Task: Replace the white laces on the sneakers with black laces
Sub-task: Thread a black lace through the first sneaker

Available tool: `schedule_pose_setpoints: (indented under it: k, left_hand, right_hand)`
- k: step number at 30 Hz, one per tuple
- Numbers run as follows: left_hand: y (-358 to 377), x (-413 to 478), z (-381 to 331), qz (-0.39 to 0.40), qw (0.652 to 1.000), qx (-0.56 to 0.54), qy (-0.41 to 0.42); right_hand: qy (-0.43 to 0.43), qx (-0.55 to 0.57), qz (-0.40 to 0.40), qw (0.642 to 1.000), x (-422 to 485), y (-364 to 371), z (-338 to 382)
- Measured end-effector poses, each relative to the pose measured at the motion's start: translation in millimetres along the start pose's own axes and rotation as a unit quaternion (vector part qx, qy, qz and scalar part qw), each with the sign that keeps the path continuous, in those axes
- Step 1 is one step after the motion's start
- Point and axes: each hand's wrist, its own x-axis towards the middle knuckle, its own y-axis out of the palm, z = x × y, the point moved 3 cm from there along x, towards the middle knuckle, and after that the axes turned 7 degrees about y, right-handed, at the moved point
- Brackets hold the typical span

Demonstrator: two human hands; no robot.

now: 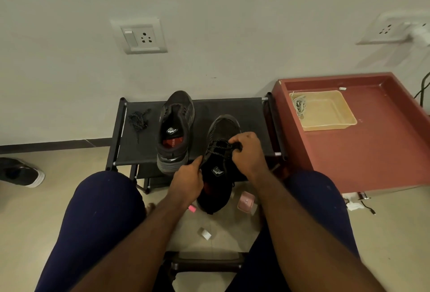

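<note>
the left hand grips the side of the near sneaker to keep it still, toe over the bench. the right hand pinches the black lace at the holes, likely to thread it. the other sneaker waits further back on the left.

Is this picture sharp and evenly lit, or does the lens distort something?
Head view: dim, soft light, no glare. The sneaker and black lace in the left hand and right hand lose detail against the rack. The right wall socket is smeared by blur. The wide lens skews the red tray.
</note>
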Motion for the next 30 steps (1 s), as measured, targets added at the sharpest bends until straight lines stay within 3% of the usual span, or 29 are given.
schedule_pose_setpoints:
  k: [4,9,14,16,17,19,20,21,22,23,26,28,30]
  left_hand:
    - [-1.4,-2.4,-0.6,0.004,1.0,-0.014,-0.011]
    - [-2.0,-5.9,-1.8,0.014,0.999,-0.027,-0.024]
    - [-7.2,-4.3,-1.8,0.004,0.998,-0.047,-0.032]
    - [-8.3,-3.4,-3.8,-0.001,0.998,-0.047,-0.033]
    - [-7.8,-3.4,-4.8,-0.002,0.998,-0.044,-0.036]
    - [-6.6,-3.1,-5.5,-0.007,0.998,-0.047,-0.045]
    - [-6.3,-3.0,-6.0,-0.011,0.997,-0.053,-0.05]
    - [-6.3,-2.3,-6.4,-0.017,0.997,-0.059,-0.056]
    - [-5.9,-1.5,-6.8,-0.02,0.996,-0.064,-0.059]
    - [-5.4,-0.9,-7.7,-0.023,0.996,-0.066,-0.06]
    - [-3.9,-1.3,-11.7,-0.027,0.995,-0.076,-0.058]
    - [-3.2,-1.3,-12.1,-0.026,0.995,-0.073,-0.061]
    - [-3.3,-1.6,-11.3,-0.021,0.995,-0.067,-0.066]
  right_hand:
    - [-0.034,-0.128,0.077,0.988,-4.4,8.5,-0.2]
    - [0.022,-0.147,0.047,0.988,-10.3,-0.6,-0.8]
    - [0.099,0.01,0.007,0.995,-18.7,-19.7,-3.0]
    - [0.113,0.147,0.009,0.983,-25.4,-29.5,9.0]
    - [0.118,0.268,0.018,0.956,-30.0,-35.3,17.7]
    - [0.117,0.53,0.051,0.838,-40.1,-49.0,35.5]
    - [0.118,0.601,0.052,0.789,-44.9,-57.9,40.9]
    - [0.131,0.624,0.04,0.769,-48.8,-65.3,42.0]
    - [0.15,0.604,0.02,0.782,-52.9,-72.2,41.6]
    - [0.169,0.545,0.0,0.821,-54.1,-75.5,36.2]
    - [0.167,0.179,-0.002,0.97,-48.4,-64.2,11.1]
    - [0.136,-0.048,0.076,0.987,-43.2,-42.5,-6.2]
    - [0.135,-0.143,0.15,0.969,-43.3,-24.1,-15.5]
